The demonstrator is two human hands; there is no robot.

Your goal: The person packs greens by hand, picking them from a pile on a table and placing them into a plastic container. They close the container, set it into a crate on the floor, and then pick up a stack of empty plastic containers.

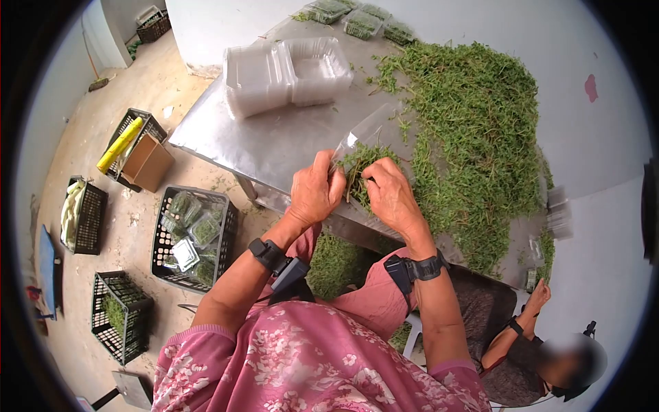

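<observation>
Near the table's front edge, a clear plastic clamshell box [365, 128] stands with its lid raised and leafy green sprigs [358, 163] inside it. My left hand [317, 188] is closed on the box's left edge, thumb and fingers pinching the plastic. On the other side, my right hand [392, 195] has its fingers curled into the sprigs at the box's right. The lower part of the box is partly hidden by both hands. Just right of my right hand spreads a large heap of the same loose greens [473, 130].
Stacked clear clamshells [257, 79] stand on the metal table [199, 127]; filled boxes [362, 25] lie at its far edge. A black crate [159, 264] of packed boxes is on the floor at left, near other crates [123, 316]. At right sits another person [511, 336].
</observation>
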